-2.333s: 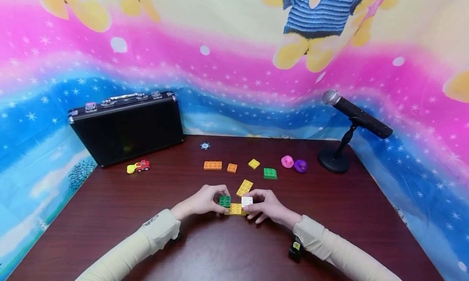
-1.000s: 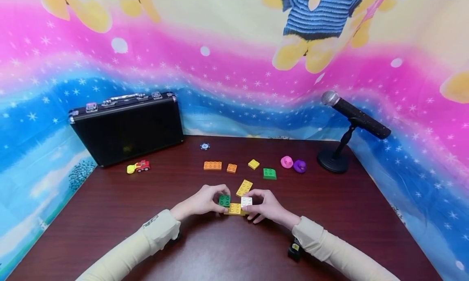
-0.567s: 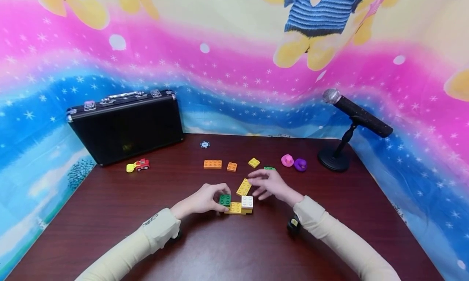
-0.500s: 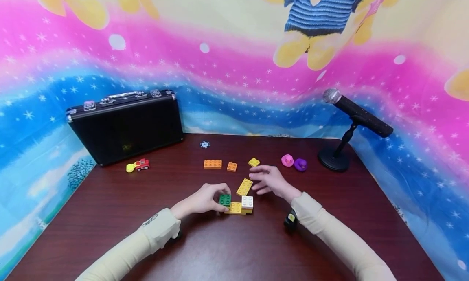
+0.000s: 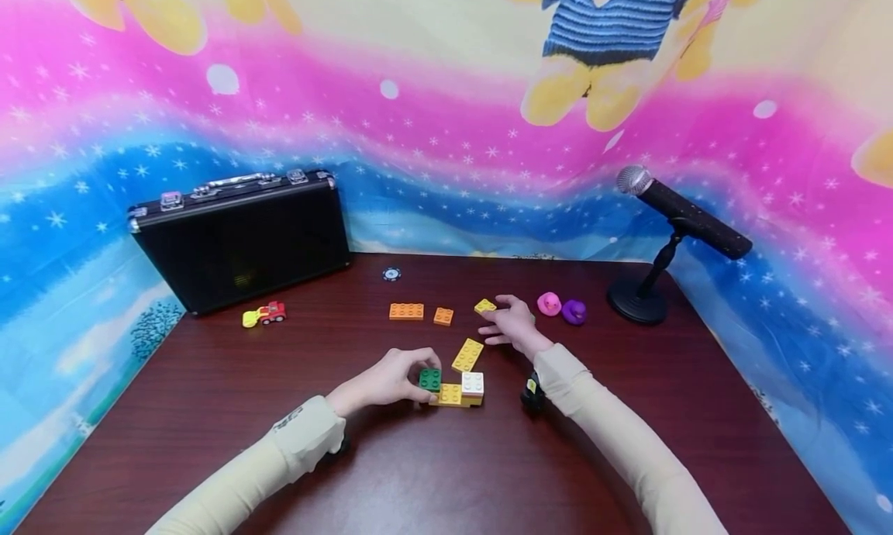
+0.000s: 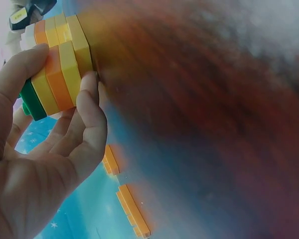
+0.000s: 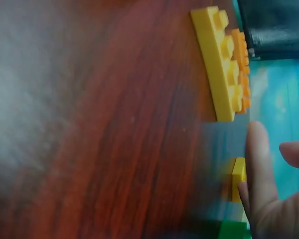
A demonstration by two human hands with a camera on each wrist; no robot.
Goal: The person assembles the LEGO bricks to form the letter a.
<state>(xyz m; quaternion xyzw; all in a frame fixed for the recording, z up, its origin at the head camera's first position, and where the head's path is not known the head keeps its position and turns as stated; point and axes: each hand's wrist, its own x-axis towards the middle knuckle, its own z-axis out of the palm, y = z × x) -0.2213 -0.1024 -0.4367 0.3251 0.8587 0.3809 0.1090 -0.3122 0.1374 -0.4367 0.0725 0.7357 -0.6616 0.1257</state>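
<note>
My left hand (image 5: 394,377) grips the left end of a toy-brick build, thumb on the near side. In the left wrist view that end is a stack of yellow and orange bricks (image 6: 58,74) topped by a green brick (image 6: 32,101). A white brick (image 5: 472,382) caps the build's right end, with a yellow brick (image 5: 450,394) lower between the two ends. My right hand (image 5: 515,326) reaches over the table with nothing in its grasp, its fingers extended beside a small yellow brick (image 5: 484,306). It mostly covers a green brick (image 7: 232,230) in the head view.
A long yellow brick (image 5: 468,355) lies just behind the build. Two orange bricks (image 5: 407,311) lie farther back. Pink (image 5: 549,304) and purple toy ducks (image 5: 574,312), a microphone on a stand (image 5: 645,287), a black case (image 5: 240,240), a toy car (image 5: 265,314) and a poker chip (image 5: 392,274) stand around.
My right hand has let go of the white brick and moved away toward the back, up to the small yellow brick. My left hand keeps its grip on the build.
</note>
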